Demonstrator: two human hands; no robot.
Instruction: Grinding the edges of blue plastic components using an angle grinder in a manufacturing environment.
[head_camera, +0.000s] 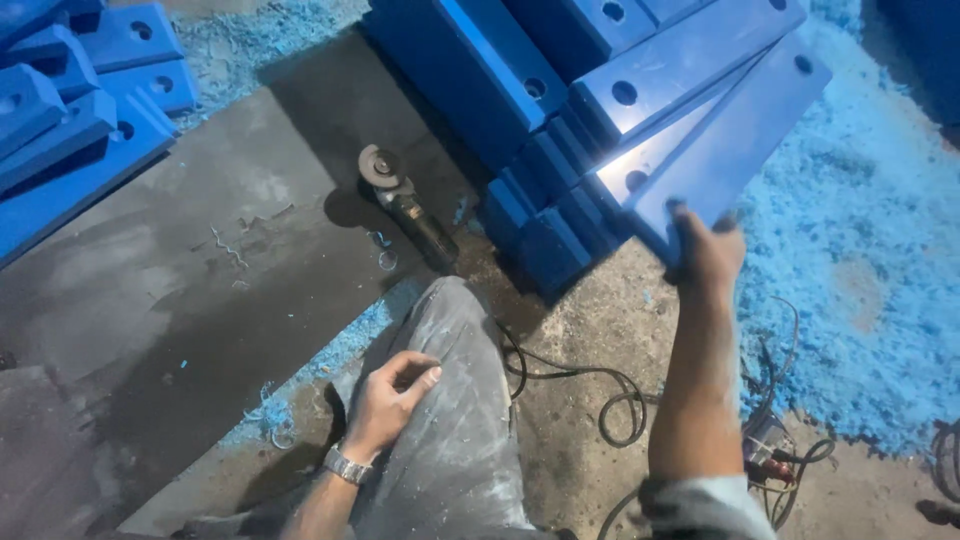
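Note:
My right hand grips the near end of a long flat blue plastic plate with round holes, held tilted against a stack of similar blue blocks. My left hand, a metal watch on its wrist, rests loosely curled on my grey dusty trouser leg and holds nothing. An angle grinder lies on the floor just left of the stack, its disc pointing away from me.
More blue blocks are piled at the upper left. Blue shavings cover the ground on the right. Black cables loop across the concrete by my leg. A dark flat sheet lies on the left.

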